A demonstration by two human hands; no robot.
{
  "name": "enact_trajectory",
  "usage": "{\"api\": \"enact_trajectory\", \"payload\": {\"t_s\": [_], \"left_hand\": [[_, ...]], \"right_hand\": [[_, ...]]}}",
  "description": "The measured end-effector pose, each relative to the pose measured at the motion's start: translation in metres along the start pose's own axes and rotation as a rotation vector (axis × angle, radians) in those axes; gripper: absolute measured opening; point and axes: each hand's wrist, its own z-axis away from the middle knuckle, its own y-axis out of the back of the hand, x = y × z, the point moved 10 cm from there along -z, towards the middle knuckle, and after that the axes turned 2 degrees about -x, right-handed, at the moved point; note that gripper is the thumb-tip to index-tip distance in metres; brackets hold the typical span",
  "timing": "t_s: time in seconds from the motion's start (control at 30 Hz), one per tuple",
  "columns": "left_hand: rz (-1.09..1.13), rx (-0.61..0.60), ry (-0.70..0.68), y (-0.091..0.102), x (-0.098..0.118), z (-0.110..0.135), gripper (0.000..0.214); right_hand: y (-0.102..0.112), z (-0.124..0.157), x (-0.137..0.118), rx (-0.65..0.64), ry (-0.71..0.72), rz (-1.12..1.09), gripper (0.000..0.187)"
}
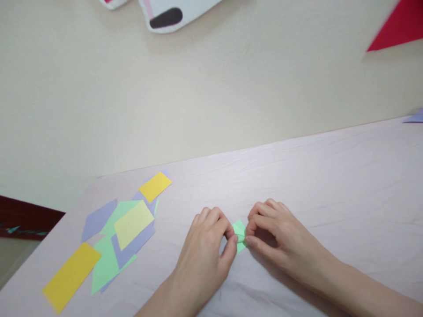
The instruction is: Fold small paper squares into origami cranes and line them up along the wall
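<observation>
A small folded piece of green paper is between my two hands, just above or on the pale cloth. My left hand pinches its left side between thumb and fingertips. On the opposite side, my right hand has thumb and forefinger closed on the paper's right edge. A crease or folded flap shows across the middle of the paper. Fingertips cover both of its side edges.
Yellow, light yellow, green and purple paper pieces overlap on the cloth-covered surface at left. Beyond it rises a pale wall with a red shape. A purple paper corner shows at far right.
</observation>
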Motion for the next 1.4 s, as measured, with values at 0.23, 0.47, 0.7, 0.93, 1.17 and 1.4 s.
{"api": "enact_trajectory", "payload": {"t_s": [0.23,0.47,0.7,0.93,1.17,1.4], "left_hand": [[-0.142,0.001,0.016,-0.003,0.002,0.0,0.013],[-0.21,0.016,0.009,-0.007,0.002,0.0,0.014],[-0.204,0.021,0.027,-0.007,0.0,-0.002,0.015],[-0.2,0.027,0.039,-0.006,-0.001,-0.004,0.018],[-0.217,0.039,0.036,-0.007,-0.003,-0.003,0.018],[-0.21,0.024,0.038,-0.008,-0.004,-0.004,0.018]], "right_hand": [[-0.005,-0.002,0.001,0.006,-0.016,0.063,0.015],[-0.007,-0.004,0.001,0.03,-0.003,0.111,0.017],[-0.006,-0.002,-0.003,0.022,0.057,0.089,0.017],[-0.008,0.005,-0.011,-0.031,0.178,0.04,0.021],[-0.01,0.025,-0.025,-0.028,0.448,0.33,0.026],[-0.014,0.03,-0.024,-0.097,0.514,0.415,0.03]]}}
